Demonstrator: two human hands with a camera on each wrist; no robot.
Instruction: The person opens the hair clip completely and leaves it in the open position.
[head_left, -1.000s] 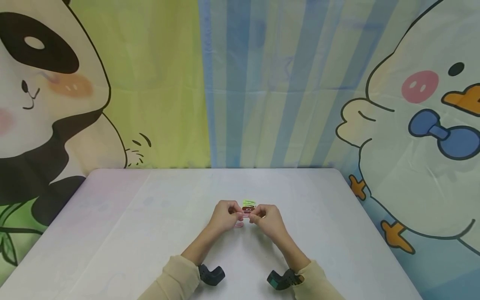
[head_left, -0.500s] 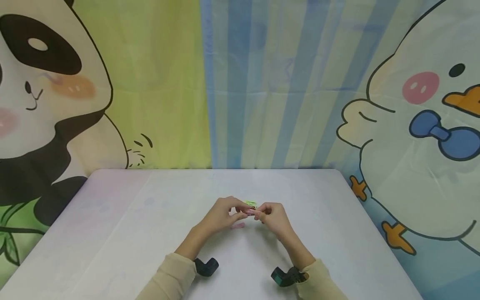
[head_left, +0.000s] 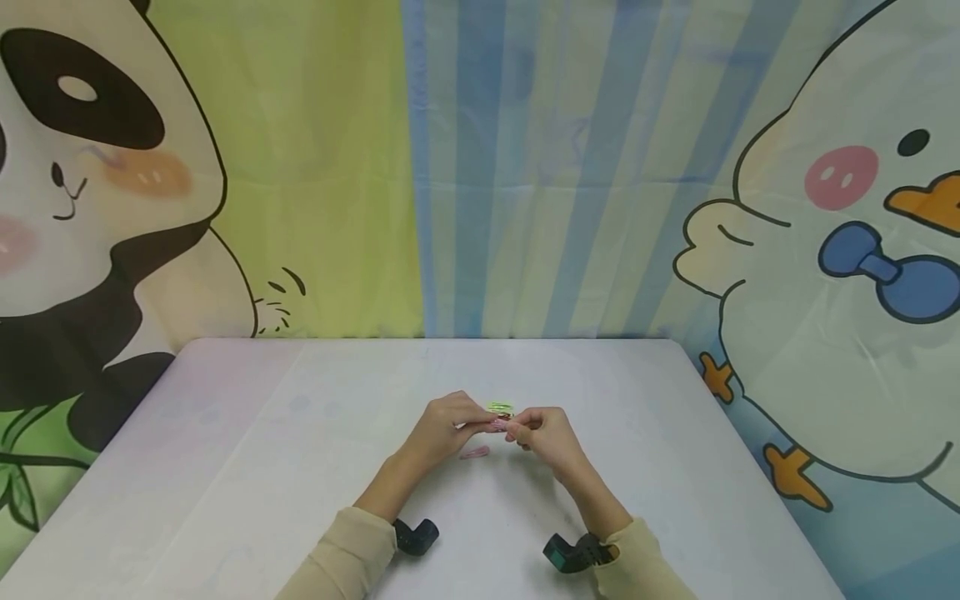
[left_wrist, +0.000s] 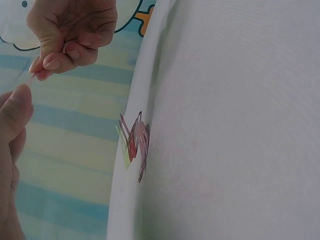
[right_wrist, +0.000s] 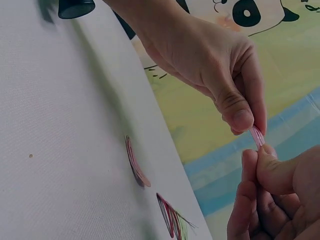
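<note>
My left hand [head_left: 448, 425] pinches one end of a small pink striped hair clip [right_wrist: 257, 136] between thumb and fingers. The other end is pinched by my right hand [head_left: 551, 437], so the clip spans the short gap between both hands, above the table. Below them a second pink hair clip [head_left: 475, 452] lies on the white tabletop, long and slightly curved in the right wrist view. Just behind the hands are red hair clips [left_wrist: 132, 142] and green hair clips [head_left: 500, 407], side by side in a row. Fingers partly hide the held clip and the red ones.
The white table [head_left: 300, 467] reaches back to a cloth backdrop [head_left: 525, 167] with a panda and a white bird printed on it. Dark wrist cameras [head_left: 416, 537] sit below both hands, at the cuffs of beige sleeves.
Both hands have shifted slightly right with the pink clip between them. The left hand has turned, its fingers now straighter. The pink clip on the table shows more fully.
</note>
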